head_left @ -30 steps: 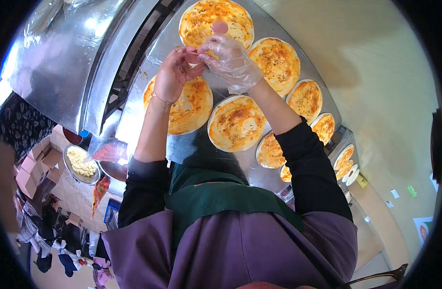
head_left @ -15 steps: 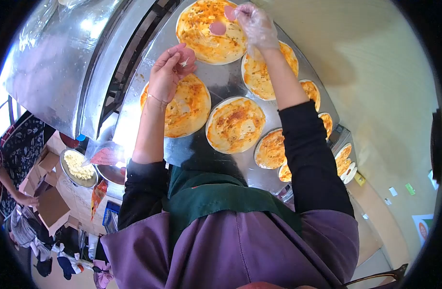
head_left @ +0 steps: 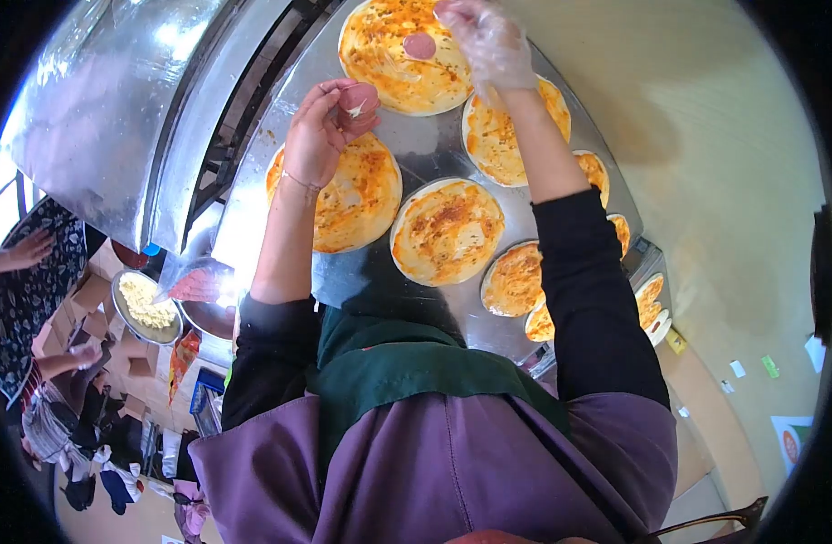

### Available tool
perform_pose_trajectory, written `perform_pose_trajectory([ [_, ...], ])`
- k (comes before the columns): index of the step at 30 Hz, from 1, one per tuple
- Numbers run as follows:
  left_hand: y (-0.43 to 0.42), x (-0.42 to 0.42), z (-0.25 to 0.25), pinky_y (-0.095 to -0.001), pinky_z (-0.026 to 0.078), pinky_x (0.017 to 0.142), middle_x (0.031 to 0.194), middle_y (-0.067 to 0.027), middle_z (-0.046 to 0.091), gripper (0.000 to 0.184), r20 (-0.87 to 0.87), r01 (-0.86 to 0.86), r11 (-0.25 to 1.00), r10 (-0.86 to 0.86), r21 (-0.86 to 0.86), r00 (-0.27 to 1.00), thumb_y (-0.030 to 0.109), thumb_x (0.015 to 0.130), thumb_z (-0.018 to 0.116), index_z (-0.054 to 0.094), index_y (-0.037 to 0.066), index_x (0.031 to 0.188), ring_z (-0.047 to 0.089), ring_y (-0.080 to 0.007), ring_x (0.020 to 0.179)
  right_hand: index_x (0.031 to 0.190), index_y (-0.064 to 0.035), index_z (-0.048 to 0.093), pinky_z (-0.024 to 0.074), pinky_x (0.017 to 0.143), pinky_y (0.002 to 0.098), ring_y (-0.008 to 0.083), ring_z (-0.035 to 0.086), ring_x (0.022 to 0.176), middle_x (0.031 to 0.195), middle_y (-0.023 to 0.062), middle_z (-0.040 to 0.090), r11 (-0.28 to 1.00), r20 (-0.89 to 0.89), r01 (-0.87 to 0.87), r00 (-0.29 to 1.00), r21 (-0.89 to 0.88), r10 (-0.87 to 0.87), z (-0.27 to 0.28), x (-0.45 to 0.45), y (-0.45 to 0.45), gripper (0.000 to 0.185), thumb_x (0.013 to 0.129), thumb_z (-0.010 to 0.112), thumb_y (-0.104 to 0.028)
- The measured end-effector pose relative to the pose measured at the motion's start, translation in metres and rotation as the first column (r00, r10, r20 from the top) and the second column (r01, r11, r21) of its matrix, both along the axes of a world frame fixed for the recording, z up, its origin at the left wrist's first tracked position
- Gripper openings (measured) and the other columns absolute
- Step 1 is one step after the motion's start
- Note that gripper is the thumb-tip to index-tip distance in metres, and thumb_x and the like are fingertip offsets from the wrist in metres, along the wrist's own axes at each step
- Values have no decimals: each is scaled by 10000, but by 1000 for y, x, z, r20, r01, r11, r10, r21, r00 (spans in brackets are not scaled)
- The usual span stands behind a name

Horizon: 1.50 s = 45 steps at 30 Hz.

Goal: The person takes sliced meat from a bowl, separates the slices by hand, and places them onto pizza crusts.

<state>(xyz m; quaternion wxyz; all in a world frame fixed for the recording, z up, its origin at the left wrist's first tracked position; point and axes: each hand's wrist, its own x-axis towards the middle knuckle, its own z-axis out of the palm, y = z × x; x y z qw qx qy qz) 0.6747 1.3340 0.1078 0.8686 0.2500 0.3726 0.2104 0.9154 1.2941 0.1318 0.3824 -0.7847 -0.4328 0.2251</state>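
Note:
My left hand (head_left: 312, 136), bare, is closed around a small stack of round pink sausage slices (head_left: 358, 98) with a white bit on it. It hovers over the edge of a sauced pizza base (head_left: 357, 195). At the top, my right hand (head_left: 493, 50), in a clear plastic glove, has its fingertips pinched on a pink slice (head_left: 447, 9), partly cut off by the frame. Beneath that hand lies the far pizza base (head_left: 379, 59), bearing one sausage slice (head_left: 419, 46). Another base (head_left: 502, 136) sits partly behind my right forearm.
More sauced bases, such as the middle one (head_left: 447, 231), lie on the metal table (head_left: 343, 281). A curved metal cover (head_left: 89, 118) stands left. Lower left are a bowl of pale shredded food (head_left: 145, 308), cardboard boxes and another person's hands (head_left: 33, 249).
My right hand has moved slightly up and right, to the far base's edge. My left hand has shifted a little right with its slices. The other person's hands have moved.

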Motion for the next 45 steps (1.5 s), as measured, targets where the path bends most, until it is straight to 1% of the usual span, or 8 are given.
perform_pose_trajectory([
  [5,-6,5,-1,-471,471,926,1139,-151,557,331,93,2,1000,1,-31,996,238,959,339,476,0,1143,583,-287,1035,912,-62,681,512,730,334,273,634,766,855,119,656,928,-57,-300,946,221,319,10,-55,-20,194,824,647,-231],
  [7,-8,6,0,-463,482,909,1118,-138,567,344,123,1,999,3,-39,992,262,957,354,498,-8,1116,587,-260,1007,909,-60,683,511,719,343,271,630,779,858,115,649,843,195,-441,897,307,398,4,-62,-27,157,797,668,-168],
  [17,-14,-5,-11,-469,454,963,1177,-157,541,423,96,-7,999,10,-36,995,280,978,285,467,-37,1190,565,-286,1068,870,-24,619,488,674,297,183,605,724,788,71,622,891,40,-409,911,198,410,2,-74,-51,85,811,668,-60],
  [29,-9,-28,-5,-406,541,843,1081,-132,611,282,-34,-83,994,85,76,996,71,964,413,521,6,1216,628,-236,947,847,-27,632,479,622,281,168,621,661,698,85,620,998,-379,-55,925,-28,40,-24,-71,-61,95,828,639,-120],
  [32,-9,-29,-3,-403,545,836,1082,-138,608,271,-14,-82,993,84,81,996,60,963,408,524,-4,1200,626,-239,955,850,-43,619,495,626,313,214,643,709,728,98,629,994,-219,-70,974,-81,51,-35,-69,-54,78,833,625,-120],
  [34,-10,-30,-3,-401,547,833,1079,-142,607,264,-3,-81,993,82,82,997,53,962,408,523,-8,1191,625,-241,958,830,-67,611,504,629,356,262,634,730,757,102,622,979,293,-119,954,167,67,-30,-70,-47,47,827,611,-114],
  [37,-12,-29,-6,-405,550,831,1069,-146,601,219,2,-97,991,97,94,995,46,956,418,527,-10,1138,624,-249,957,811,-92,615,500,629,386,279,610,728,763,91,601,973,581,-228,797,34,167,-15,-75,-49,13,811,605,-100],
  [45,-14,-29,-3,-437,546,837,1064,-142,580,185,-5,-128,991,128,28,992,88,958,396,511,-7,1068,609,-251,963,838,-80,645,499,650,359,264,605,747,785,86,588,967,435,-253,867,-38,244,-21,-90,-65,47,791,638,-84],
])
